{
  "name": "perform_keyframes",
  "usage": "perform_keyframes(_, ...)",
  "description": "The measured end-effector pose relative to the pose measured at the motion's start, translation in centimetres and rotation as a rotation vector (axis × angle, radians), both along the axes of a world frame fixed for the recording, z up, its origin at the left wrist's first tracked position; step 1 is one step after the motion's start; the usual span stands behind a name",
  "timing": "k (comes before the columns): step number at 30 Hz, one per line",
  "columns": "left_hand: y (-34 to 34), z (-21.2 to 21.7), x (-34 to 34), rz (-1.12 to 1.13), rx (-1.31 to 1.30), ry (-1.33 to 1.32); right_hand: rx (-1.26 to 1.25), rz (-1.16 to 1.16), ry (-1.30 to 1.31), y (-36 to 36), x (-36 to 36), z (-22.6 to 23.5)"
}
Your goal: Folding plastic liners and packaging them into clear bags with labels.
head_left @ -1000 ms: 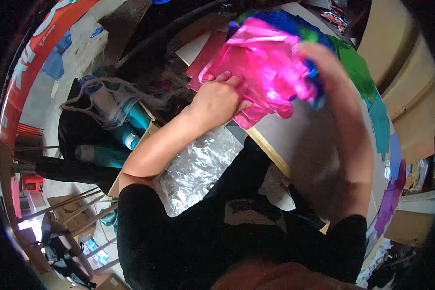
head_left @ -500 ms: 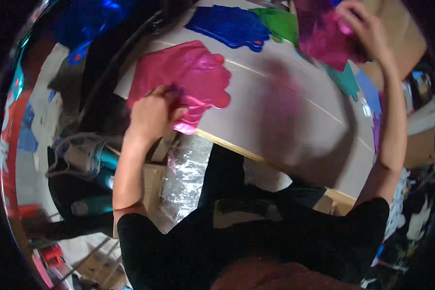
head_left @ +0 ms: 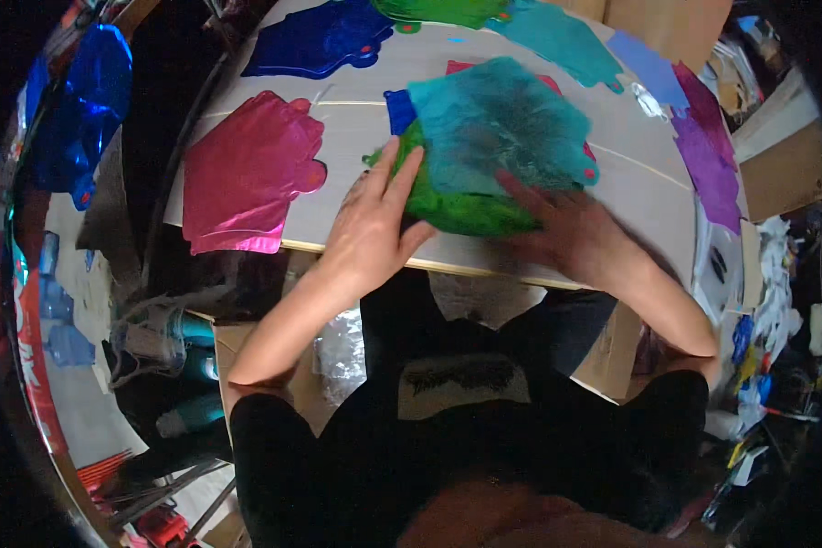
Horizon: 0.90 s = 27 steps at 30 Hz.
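On the table lies a small stack of flat, shiny foil pieces with lobed edges, resembling uninflated foil balloons. A teal foil piece (head_left: 466,128) is uppermost, overlapping a green foil piece (head_left: 466,215). Corners of a blue foil piece (head_left: 398,111) and a pinkish-red one (head_left: 459,67) peek out from below. My left hand (head_left: 370,215) rests with spread fingers at the left edge of the green piece. Over the stack's right front edge is my right hand (head_left: 566,228), smeared by motion; its grip is unclear. A pink foil piece (head_left: 251,173) lies flat to the left.
Around the pale table (head_left: 356,137) more foil pieces lie in an arc: dark blue (head_left: 315,41), green (head_left: 447,11), teal (head_left: 557,41), light blue (head_left: 648,68) and purple (head_left: 708,164). A cardboard box (head_left: 671,27) stands beyond. Blue foil (head_left: 82,110) hangs at far left.
My left hand has left the pink piece and moved right. My right hand has come down from the far right, no longer holding up a magenta piece. The stack now lies mid-table; the view has shifted.
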<state>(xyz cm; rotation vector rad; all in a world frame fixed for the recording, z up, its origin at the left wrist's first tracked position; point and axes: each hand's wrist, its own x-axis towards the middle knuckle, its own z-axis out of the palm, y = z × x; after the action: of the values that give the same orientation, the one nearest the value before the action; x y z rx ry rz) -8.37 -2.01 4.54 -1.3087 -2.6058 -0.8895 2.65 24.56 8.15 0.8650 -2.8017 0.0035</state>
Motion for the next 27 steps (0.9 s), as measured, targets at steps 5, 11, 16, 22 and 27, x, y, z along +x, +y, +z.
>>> perform_keyframes(5,1.2,-1.5,-0.4,0.019,-0.038,0.067,-0.281,-0.111,-0.308,4.6,-0.2,1.8)
perform_keyframes(11,3.5,-0.2,-4.4,-0.095,-0.099,0.113,-0.185,-0.319,-0.040,11.9,-6.5,-3.6)
perform_keyframes(16,5.4,0.5,-8.5,-0.242,-0.089,-0.096,-0.270,-0.293,-0.069,13.6,-8.9,-5.0)
perform_keyframes(22,1.4,2.8,-5.4,0.031,-0.277,-0.217,-0.318,-0.245,-0.137,14.9,-7.7,-4.1)
perform_keyframes(27,2.8,0.1,-5.8,0.019,-0.224,-0.083,-0.181,-0.217,-0.148,14.9,-7.9,-5.0)
